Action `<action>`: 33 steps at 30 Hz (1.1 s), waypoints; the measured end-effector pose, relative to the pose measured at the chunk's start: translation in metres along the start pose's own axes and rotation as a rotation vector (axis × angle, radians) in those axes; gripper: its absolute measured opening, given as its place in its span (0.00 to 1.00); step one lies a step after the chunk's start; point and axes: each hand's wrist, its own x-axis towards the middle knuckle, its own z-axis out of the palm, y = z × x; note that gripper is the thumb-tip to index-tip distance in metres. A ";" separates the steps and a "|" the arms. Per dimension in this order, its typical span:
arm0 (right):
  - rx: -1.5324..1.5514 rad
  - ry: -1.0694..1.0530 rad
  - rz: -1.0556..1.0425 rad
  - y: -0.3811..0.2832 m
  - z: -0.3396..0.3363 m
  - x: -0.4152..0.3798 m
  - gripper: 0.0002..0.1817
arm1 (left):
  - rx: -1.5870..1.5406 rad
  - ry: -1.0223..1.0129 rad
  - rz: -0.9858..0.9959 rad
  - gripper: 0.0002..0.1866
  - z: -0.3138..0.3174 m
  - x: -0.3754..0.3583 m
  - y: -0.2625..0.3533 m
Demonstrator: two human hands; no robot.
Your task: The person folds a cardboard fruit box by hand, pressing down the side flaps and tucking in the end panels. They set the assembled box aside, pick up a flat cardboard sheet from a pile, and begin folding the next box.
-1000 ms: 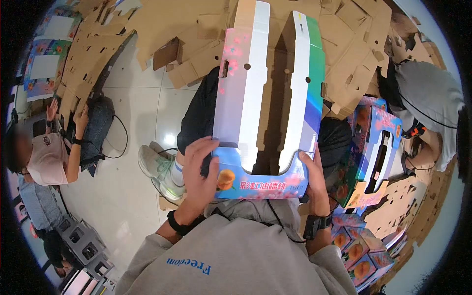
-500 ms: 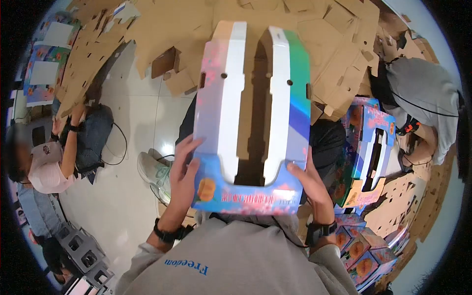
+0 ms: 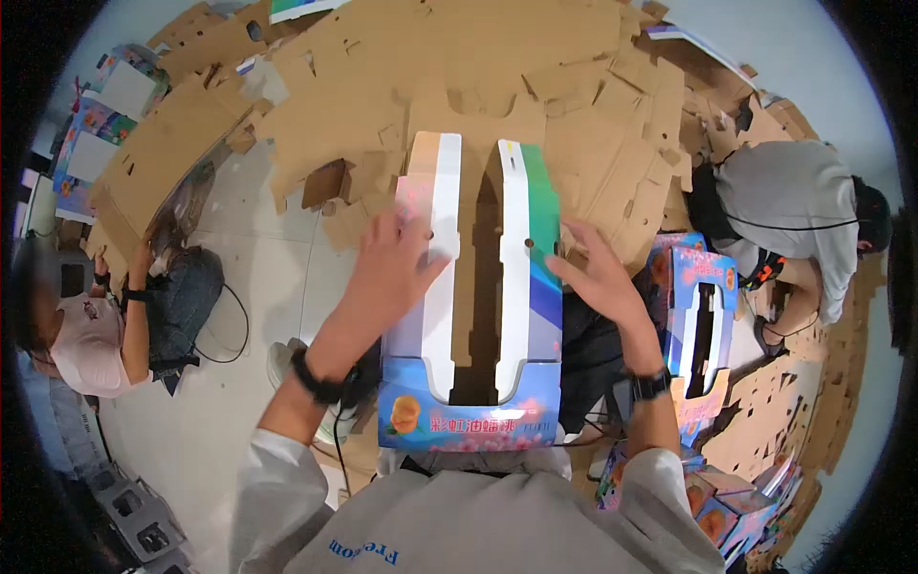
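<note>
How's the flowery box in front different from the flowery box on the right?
The front colourful cardboard box has a slot open at its far end; the right-hand colourful cardboard box has its slot closed at both ends. The front box's blue panel is at its near end; the right-hand box's is at its far end. Both show peach pictures.

Shirt lettering [image 3: 365, 552] partly hidden, top-edge cardboard [image 3: 304, 8] cut off, box's small print [image 3: 535, 427] blurred

bright, fairly even light reaches the pale, glossy floor tiles [image 3: 229, 297] and the colourful printed cardboard box [image 3: 469, 430], whose long slot [image 3: 476, 306] falls into shadow. slight motion blur softens the bare left hand [image 3: 382, 277]; strong fisheye distortion bends the outer edges, where black corners close in.
</note>
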 end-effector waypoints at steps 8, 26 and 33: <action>-0.469 0.206 0.065 -0.009 0.063 0.098 0.43 | 0.112 0.035 -0.227 0.39 0.039 0.099 0.006; -0.146 0.375 -0.025 -0.037 0.056 0.067 0.25 | 0.031 0.246 0.040 0.12 0.031 0.075 -0.004; -0.453 0.334 -0.113 -0.016 0.070 0.072 0.25 | 0.184 0.301 0.221 0.10 0.053 0.078 -0.025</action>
